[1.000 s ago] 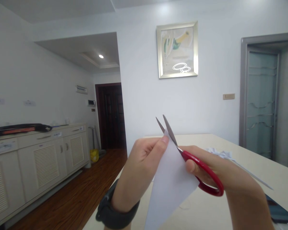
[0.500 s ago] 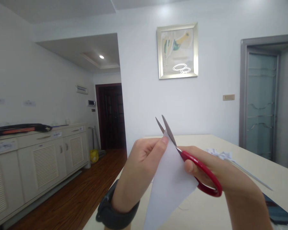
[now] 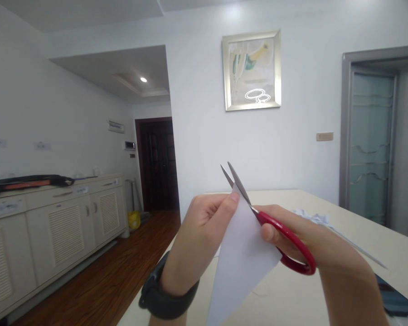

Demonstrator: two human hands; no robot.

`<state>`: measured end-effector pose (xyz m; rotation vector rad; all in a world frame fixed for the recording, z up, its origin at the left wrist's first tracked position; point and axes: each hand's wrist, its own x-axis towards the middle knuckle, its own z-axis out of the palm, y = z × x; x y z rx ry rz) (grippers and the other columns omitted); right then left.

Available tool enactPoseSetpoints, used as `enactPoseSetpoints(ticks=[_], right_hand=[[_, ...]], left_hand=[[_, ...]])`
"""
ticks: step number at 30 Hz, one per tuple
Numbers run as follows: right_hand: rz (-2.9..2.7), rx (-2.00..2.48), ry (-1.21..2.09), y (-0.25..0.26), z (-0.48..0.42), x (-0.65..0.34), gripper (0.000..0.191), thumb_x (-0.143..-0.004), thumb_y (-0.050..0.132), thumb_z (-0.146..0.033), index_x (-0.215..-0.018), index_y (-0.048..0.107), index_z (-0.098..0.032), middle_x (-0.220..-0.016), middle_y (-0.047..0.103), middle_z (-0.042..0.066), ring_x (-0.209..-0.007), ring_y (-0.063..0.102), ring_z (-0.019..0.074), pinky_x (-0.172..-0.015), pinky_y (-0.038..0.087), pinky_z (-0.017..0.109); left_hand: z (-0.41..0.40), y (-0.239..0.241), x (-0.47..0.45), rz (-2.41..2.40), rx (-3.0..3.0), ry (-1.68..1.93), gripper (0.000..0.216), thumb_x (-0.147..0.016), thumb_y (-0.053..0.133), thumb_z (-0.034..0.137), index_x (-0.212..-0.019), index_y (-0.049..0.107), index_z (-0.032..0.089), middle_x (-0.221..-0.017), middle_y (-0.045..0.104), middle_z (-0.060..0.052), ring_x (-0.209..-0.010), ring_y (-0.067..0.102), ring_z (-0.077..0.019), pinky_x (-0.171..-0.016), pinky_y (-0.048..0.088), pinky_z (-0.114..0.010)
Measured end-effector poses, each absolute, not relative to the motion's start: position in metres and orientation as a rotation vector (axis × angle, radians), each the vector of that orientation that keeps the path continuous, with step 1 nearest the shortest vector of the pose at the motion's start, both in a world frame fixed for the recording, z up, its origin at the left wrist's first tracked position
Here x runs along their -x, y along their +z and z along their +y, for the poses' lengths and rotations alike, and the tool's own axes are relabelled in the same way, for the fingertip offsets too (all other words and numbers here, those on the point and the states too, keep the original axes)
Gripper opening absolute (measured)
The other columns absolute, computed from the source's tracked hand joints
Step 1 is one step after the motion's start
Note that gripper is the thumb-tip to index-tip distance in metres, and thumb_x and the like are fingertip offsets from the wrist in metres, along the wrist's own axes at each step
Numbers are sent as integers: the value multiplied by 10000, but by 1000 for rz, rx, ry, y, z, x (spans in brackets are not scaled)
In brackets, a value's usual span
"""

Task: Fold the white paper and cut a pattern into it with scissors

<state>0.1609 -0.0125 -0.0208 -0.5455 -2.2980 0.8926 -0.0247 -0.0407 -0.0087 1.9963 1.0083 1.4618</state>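
Note:
My left hand (image 3: 209, 226), a dark band on its wrist, pinches a folded white sheet of paper (image 3: 241, 258) near its narrow upper tip. The paper hangs down as a long triangle over the table. In my right hand (image 3: 292, 231) is a pair of scissors (image 3: 287, 237) with red handles, thumb through one loop. Their metal blades point up and to the left, slightly apart, with the paper's tip between them. Most of my right fingers are hidden behind the handles and paper.
On the cream table (image 3: 292, 299) lie a white paper piece on a thin stick (image 3: 357, 246) and a dark flat object (image 3: 397, 296) at the right. A white cabinet (image 3: 68, 235) runs along the left wall, and a framed picture (image 3: 253, 70) hangs ahead.
The scissor blades have come slightly closer together at the paper's tip. Both hands keep nearly the same place, and the paper's lower end has shifted a little to the right.

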Motion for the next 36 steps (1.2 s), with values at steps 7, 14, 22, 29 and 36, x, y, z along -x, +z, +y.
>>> enactPoseSetpoints(ticks=[7,14,22,29,36], right_hand=[[-2224,539,1023,-17,-16,-160,418,-885,456,-592,-767,415,-194,-765,375,-12,-655,341,118,-540,290,227],[-2200,547,1007,-15,-20,-158,438,-866,472,-608,-748,393,-194,-768,356,-11,-657,328,119,-540,275,228],[-2182,479,1063,-17,-19,-156,384,-907,490,-511,-729,375,-191,-724,351,-25,-618,324,102,-512,248,226],[-2206,493,1001,-14,-19,-154,315,-912,521,-451,-770,466,-175,-711,394,-27,-612,351,100,-507,253,223],[-2119,511,1051,-13,-22,-154,428,-852,584,-503,-646,375,-191,-644,380,-35,-567,359,96,-485,267,226]], left_hand=[[-42,-8,24,1013,-1982,1454,443,-907,440,425,-553,348,175,-540,292,29,-483,262,-73,-413,212,-216],[-41,-8,24,1002,-1974,1454,437,-902,434,428,-552,364,176,-537,307,26,-475,273,-76,-403,225,-216],[-41,-9,25,994,-1958,1468,429,-898,436,409,-545,358,179,-519,306,26,-458,274,-77,-386,227,-215],[-42,-8,24,993,-1933,1466,437,-896,444,413,-536,368,176,-518,307,26,-449,282,-74,-377,234,-210],[-41,-10,23,1055,-1877,1539,423,-855,519,416,-526,405,177,-469,349,43,-400,318,-66,-360,233,-200]])
